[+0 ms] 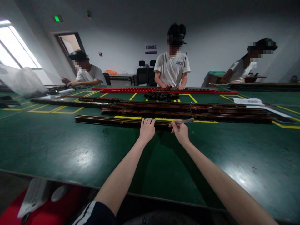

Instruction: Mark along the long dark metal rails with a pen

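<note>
Okay, so most of the view is taken up by a big green table (100,150), marked out in yellow lines. Across the middle, a long stack of dark strips (187,111) is laid left to right, and past it, on the far side, some red rails (211,91) are set down. On the near side of the stack, a slimmer dark bundle (105,120) is laid lengthwise, and that's the bit being worked on.

Its right part is covered by the left hand (147,128), palm down, fingers slightly spread; whether anything is gripped by the thumb can't be told. Just to the right, a pen-like tool (186,121) is pinched in the right hand (180,131), its back end pointed right and its thin tip aimed left at the bundle. Contact can't really be confirmed from here.

Looks like some careful tool work at the bundle's right end is underway. For the next move, the bundle probably needs to be kept steady and the tip guided lightly.
</note>
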{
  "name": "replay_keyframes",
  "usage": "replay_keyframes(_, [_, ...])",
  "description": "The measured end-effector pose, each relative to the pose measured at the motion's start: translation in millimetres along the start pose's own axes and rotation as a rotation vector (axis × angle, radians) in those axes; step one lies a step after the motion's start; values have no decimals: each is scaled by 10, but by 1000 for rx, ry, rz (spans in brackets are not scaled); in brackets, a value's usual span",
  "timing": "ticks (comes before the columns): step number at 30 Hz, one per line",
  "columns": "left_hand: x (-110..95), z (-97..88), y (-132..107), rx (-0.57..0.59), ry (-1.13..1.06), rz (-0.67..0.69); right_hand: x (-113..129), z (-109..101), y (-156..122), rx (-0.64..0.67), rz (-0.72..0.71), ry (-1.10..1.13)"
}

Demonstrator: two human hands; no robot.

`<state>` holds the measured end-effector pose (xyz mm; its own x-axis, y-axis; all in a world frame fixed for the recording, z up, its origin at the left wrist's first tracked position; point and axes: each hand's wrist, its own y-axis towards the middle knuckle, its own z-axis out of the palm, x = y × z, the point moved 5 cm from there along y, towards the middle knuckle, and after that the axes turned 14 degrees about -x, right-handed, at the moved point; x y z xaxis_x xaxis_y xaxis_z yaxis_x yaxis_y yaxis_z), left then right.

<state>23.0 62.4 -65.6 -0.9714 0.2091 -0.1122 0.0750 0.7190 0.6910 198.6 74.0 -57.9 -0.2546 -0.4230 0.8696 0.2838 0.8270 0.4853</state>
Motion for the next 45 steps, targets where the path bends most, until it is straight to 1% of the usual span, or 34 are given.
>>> replay_keyframes(6, [-16, -15, 8, 44, 2, 0, -11, 7, -1, 13, 9, 14])
replay_keyframes(12, [-14, 0, 7, 60, -4, -8, -23, -16, 1, -38, 32, 17])
replay_keyframes(17, [-6, -4, 5, 49, -4, -5, -17, -44, -3, -68, 39, 42])
replay_keyframes(23, [-5, -15, 6, 58, -8, -12, -45, -31, 2, -57, 72, 64])
replay_keyframes(27, [3, -29, 9, 39, -8, -26, -61, -23, 13, -56, 88, 44])
replay_keyframes(37, [-13, -11, 10, 27, 14, -12, -70, -25, 11, -59, 86, 46])
replay_keyframes(45, [24, -4, 16, 16, -12, -33, -85, 17, 4, -6, 82, 94])
